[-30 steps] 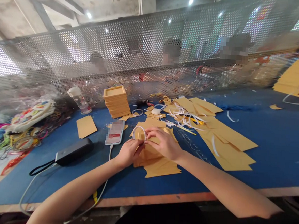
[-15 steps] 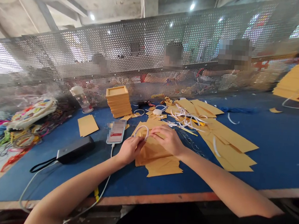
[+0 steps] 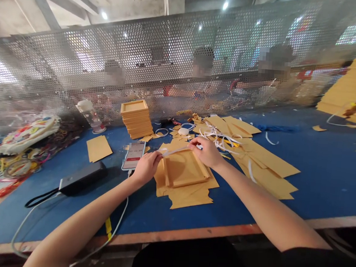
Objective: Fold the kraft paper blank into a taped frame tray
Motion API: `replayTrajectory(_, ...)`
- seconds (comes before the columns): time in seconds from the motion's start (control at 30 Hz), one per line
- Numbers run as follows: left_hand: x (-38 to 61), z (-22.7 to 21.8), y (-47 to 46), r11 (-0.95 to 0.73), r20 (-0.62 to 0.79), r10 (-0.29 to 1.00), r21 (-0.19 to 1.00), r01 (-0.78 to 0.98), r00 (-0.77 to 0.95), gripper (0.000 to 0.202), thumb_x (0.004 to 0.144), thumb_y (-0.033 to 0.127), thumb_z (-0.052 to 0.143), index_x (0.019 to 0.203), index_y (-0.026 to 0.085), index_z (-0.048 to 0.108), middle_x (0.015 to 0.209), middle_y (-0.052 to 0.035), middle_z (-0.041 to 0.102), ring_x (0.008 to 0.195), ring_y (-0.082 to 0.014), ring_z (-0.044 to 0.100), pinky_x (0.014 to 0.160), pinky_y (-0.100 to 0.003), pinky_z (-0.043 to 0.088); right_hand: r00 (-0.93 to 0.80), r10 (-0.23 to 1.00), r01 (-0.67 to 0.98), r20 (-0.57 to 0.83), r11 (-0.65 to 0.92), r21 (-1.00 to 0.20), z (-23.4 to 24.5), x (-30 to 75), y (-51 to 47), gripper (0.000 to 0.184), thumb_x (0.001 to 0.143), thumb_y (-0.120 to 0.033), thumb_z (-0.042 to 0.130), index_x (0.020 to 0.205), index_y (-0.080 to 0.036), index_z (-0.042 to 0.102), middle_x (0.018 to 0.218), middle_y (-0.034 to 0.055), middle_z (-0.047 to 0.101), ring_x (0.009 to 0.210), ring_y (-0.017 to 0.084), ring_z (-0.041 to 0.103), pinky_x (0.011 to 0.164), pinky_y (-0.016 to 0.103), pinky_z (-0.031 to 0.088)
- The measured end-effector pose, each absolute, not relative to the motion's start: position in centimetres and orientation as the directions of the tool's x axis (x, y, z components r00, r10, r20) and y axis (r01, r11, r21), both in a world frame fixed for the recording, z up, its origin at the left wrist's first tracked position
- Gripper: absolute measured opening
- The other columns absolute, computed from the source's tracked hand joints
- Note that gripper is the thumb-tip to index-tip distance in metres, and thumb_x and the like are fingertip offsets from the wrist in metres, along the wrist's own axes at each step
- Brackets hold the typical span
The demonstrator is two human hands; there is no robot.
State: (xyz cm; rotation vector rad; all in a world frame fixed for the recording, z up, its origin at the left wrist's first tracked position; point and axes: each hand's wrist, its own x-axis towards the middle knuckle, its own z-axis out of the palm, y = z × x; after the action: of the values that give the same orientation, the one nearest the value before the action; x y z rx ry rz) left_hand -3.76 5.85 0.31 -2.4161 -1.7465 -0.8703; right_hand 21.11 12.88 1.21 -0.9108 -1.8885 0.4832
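Observation:
A white tape strip (image 3: 177, 150) is stretched between my two hands, over the far edge of a shallow brown cardboard tray (image 3: 186, 170). My left hand (image 3: 146, 167) pinches one end at the tray's far left corner. At the far right corner, my right hand (image 3: 205, 151) has its fingers closed on the other end. The tray has folded-up walls and lies on several loose cardboard sheets (image 3: 191, 199). Whether the strip touches the tray wall I cannot tell.
Left of the tray lie a phone (image 3: 133, 157) on a cable and a black case (image 3: 83, 177). Behind stands a stack of trays (image 3: 137, 120). Cardboard sheets (image 3: 270, 158) and white strips (image 3: 219, 135) are strewn to the right. A perforated metal screen (image 3: 158, 63) closes the back; people sit beyond.
My hands have moved apart, and the strip, looped before, is now drawn out nearly straight. The cardboard tray, mostly covered by my hands before, now shows. The view has shifted slightly.

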Motion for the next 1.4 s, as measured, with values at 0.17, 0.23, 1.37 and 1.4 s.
replayTrajectory(0.17,-3.9,0.5,6.0,-0.329,0.403,0.901,0.385,0.862,0.164,0.029,0.096,0.031,0.036,0.086,0.019,0.060,0.079,-0.0055,0.067,0.079,-0.0202,0.063,0.074,-0.030,0.047,-0.376,0.598,0.414,0.708,0.792,-0.449,1.3,21.3,12.9,0.013,0.086,-0.022,0.054,0.074,-0.020,0.060,0.075,0.0036,0.067,0.074,0.018,0.061,0.073,0.033,0.044)
replayTrajectory(0.23,-4.1,0.7,6.1,-0.306,0.380,0.915,0.431,0.849,0.137,0.031,0.096,0.034,0.035,0.083,0.019,0.059,0.072,-0.0034,0.064,0.071,-0.0182,0.061,0.067,-0.028,0.046,-0.442,0.493,0.417,0.749,0.852,-0.315,1.6,21.4,12.6,0.013,0.088,-0.021,0.053,0.076,-0.020,0.060,0.078,0.0043,0.068,0.077,0.019,0.061,0.075,0.035,0.043)
replayTrajectory(1.37,-5.0,3.6,14.3,-0.453,0.147,0.874,0.590,0.668,0.463,0.027,0.085,0.036,0.054,0.099,0.018,0.069,0.105,-0.0066,0.070,0.099,-0.0208,0.063,0.092,-0.033,0.047,-0.650,0.705,0.129,0.285,0.472,-0.872,3.6,21.7,19.2,0.021,0.070,-0.038,0.068,0.074,-0.018,0.066,0.073,0.0025,0.065,0.071,0.016,0.057,0.073,0.033,0.044)
replayTrajectory(1.4,-4.9,3.6,14.3,-0.449,0.145,0.875,0.600,0.662,0.462,0.027,0.084,0.037,0.055,0.098,0.019,0.069,0.104,-0.0065,0.070,0.099,-0.0205,0.063,0.091,-0.033,0.047,-0.649,0.705,0.133,0.285,0.474,-0.871,3.6,21.9,19.2,0.020,0.071,-0.038,0.068,0.075,-0.018,0.066,0.073,0.0025,0.065,0.071,0.016,0.057,0.073,0.032,0.044)
